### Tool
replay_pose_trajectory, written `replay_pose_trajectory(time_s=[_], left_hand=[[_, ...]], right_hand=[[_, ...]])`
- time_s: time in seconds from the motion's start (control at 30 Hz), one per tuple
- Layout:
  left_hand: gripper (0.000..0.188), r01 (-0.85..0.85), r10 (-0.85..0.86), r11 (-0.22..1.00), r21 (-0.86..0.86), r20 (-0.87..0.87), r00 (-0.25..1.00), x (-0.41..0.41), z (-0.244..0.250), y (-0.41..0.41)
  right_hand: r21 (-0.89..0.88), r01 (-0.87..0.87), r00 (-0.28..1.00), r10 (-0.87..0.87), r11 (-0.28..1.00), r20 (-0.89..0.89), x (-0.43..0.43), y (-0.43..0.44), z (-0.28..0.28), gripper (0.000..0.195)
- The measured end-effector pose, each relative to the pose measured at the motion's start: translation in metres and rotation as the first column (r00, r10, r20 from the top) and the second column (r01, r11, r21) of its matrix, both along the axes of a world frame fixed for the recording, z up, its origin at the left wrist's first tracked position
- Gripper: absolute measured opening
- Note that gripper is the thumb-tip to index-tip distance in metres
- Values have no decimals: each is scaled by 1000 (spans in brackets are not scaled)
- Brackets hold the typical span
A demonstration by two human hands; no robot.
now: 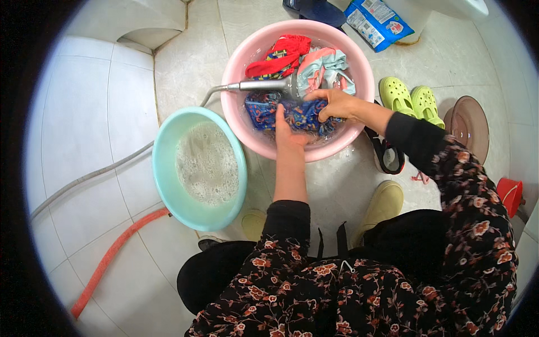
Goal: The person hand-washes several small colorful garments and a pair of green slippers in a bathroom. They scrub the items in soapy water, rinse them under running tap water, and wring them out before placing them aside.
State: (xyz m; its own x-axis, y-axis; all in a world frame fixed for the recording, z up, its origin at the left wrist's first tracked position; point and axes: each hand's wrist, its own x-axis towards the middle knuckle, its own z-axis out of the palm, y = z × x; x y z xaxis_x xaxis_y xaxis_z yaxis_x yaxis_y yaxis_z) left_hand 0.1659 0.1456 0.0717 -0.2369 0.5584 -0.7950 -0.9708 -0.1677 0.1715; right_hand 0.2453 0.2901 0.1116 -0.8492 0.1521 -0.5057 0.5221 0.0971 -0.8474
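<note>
A pink plastic basin (228, 101) holds water and wet clothes. Both my hands are on a blue patterned cloth (263, 111) in its near half. My left hand (290, 130) is at the cloth's near side, thumb up against it, its fingers partly hidden. With bent fingers my right hand (337, 104) grips the cloth's right part. A shower head (290, 85) on a metal handle lies across the basin just beyond my hands. Behind it are a red garment with a patterned part (286, 54) and a light blue and pink garment (324, 67).
Left of the pink basin stands a mint-green basin (158, 168) of sudsy water. A grey hose (105, 169) and a red hose (113, 248) run at the left. Yellow-green clogs (396, 94), a brownish basin (473, 126), a blue packet (377, 23) and a red container (508, 196) are around the right side.
</note>
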Motion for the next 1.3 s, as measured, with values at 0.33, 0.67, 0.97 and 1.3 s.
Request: replay_pose_trajectory(time_s=[0.33, 0.67, 0.97, 1.3], left_hand=[[52, -93, 231, 806, 584, -167, 959, 12, -1, 7], [40, -274, 263, 743, 610, 110, 958, 17, 61, 16], [33, -240, 283, 957, 163, -354, 891, 15, 50, 14], [43, -375, 379, 925, 54, -116, 918, 1, -10, 2]], right_hand=[[605, -31, 816, 369, 796, -444, 6, -95, 70, 23], [747, 161, 875, 256, 645, -411, -27, -34, 66, 19], [-765, 233, 972, -123, 600, 200, 20, -6, 43, 61], [799, -408, 911, 250, 443, 327, 18, -34, 5, 57]])
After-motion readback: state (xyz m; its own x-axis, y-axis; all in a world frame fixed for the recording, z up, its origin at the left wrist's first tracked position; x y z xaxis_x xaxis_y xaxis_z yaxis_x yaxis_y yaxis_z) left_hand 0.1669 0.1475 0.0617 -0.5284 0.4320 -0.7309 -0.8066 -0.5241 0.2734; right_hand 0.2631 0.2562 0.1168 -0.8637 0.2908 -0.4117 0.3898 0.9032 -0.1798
